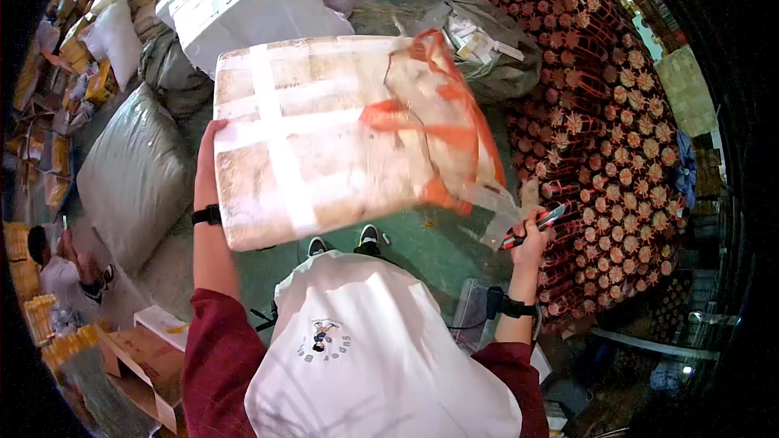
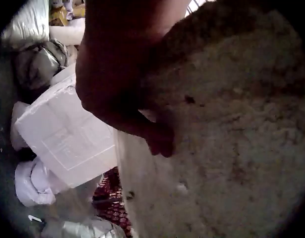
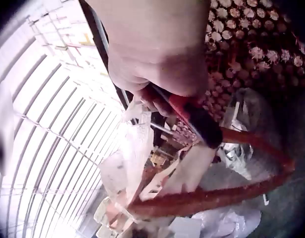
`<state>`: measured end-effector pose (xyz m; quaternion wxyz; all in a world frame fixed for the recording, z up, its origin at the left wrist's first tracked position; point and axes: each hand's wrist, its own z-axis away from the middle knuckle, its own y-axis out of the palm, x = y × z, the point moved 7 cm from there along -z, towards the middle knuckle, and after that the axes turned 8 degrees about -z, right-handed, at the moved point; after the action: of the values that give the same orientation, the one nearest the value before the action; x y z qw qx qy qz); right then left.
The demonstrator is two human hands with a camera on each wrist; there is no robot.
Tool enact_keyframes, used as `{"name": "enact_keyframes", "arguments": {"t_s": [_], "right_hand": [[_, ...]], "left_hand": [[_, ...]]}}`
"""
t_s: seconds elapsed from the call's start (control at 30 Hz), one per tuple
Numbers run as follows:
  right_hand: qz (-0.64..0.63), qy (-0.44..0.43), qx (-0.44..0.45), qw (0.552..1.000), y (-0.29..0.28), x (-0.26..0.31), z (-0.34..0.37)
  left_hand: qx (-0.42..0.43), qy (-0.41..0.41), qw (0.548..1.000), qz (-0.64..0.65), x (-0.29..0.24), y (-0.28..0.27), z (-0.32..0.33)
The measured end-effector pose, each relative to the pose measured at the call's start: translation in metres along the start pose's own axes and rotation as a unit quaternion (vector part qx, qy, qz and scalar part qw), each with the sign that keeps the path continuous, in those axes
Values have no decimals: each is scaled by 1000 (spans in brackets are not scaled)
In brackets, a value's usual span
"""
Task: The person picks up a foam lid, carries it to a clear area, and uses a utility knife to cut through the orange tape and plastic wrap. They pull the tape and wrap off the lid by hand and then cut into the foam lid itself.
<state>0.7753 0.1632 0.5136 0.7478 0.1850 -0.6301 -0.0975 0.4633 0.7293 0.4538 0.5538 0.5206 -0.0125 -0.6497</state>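
Observation:
A large, scuffed white foam box [image 1: 324,138], crossed with pale tape, is held up in front of the body. My left hand [image 1: 213,139] grips its left edge, fingers bent against the dirty side in the left wrist view. Torn orange-red tape [image 1: 454,126] hangs loose around the right end. My right hand [image 1: 530,242] holds a red and black utility knife [image 3: 204,126] beyond that end. From its fingers a translucent tape strip [image 1: 501,217] runs back to the box.
Large white boxes [image 1: 251,8] stand behind. A grey sack [image 1: 134,178] is at the left, near a seated person [image 1: 69,272] and an open carton [image 1: 146,361]. Stacked red-netted bundles [image 1: 608,186] fill the right, beside an open bag of scraps [image 1: 479,45].

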Motion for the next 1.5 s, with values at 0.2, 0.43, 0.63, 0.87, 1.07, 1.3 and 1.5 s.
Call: {"name": "enact_keyframes", "arguments": {"t_s": [0.2,0.43,0.63,0.87,1.07,1.3,1.5], "right_hand": [[36,-3,-185,982,-30,32,-23],[-5,-32,-424,905,-244,69,-85],[307,8,-348,886,-169,99,-95],[433,-242,-361,790,-54,117,-81],[336,-295,-103,888,117,28,-42],[412,-256,411,772,318,-96,96],[392,-158,520,742,345,-123,69]], "left_hand": [[-3,-12,1000,-10,6,16,34],[3,-47,998,-45,20,-45,60],[-3,32,982,-185,-5,-78,66],[20,131,956,-261,-47,-48,110],[-106,213,945,-226,-86,-78,184],[-203,285,919,-183,-77,-77,266],[-222,287,904,-225,-66,-49,314]]}}
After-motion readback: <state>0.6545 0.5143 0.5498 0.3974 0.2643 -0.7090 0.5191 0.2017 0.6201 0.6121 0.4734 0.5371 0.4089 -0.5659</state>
